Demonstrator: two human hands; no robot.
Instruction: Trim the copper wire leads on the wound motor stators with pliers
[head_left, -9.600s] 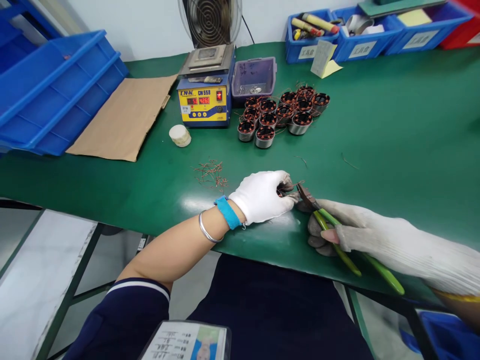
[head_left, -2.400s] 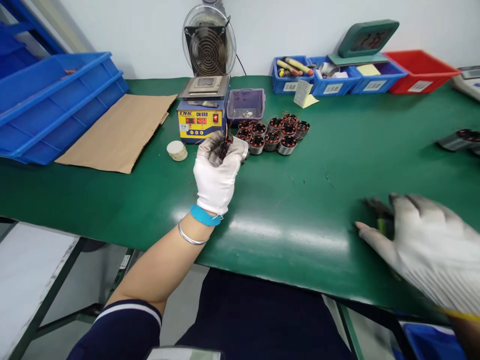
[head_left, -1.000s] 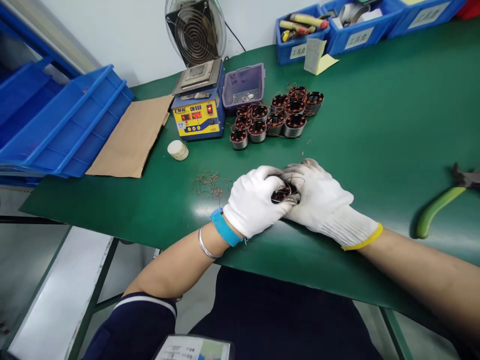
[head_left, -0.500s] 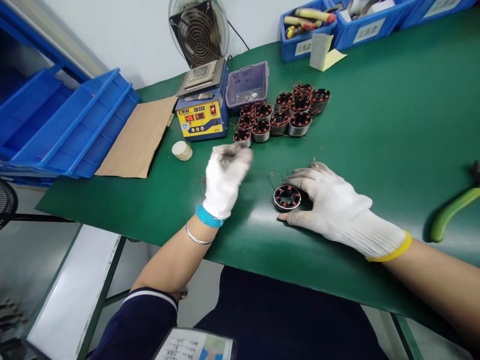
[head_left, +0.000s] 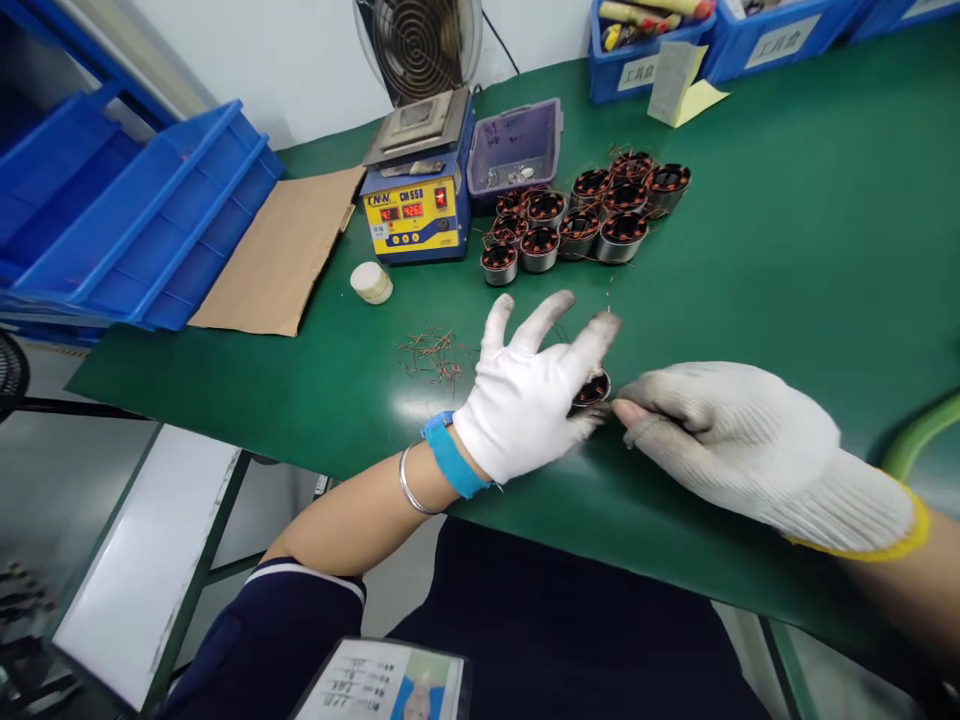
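Observation:
My left hand, in a white glove, steadies a motor stator on the table. Its thumb and index finger lie on either side of the stator's rim, and the other fingers are spread. The glove covers part of the stator's dark core and copper windings. Just to the right, my gloved right hand is closed in a pinch beside the rim. Whatever is between its fingertips is too small to make out. Loose copper wire clippings lie left of my left hand.
Several wound stators stand grouped behind my hands. Beyond are a blue-and-yellow CM 558 unit, a purple bin and a fan. A white round block, cardboard and a green tool handle lie around.
My left hand has come rightward onto the stator. My right hand has let go of it, drawn back to the right and closed into a pinch. The wire clippings are now uncovered.

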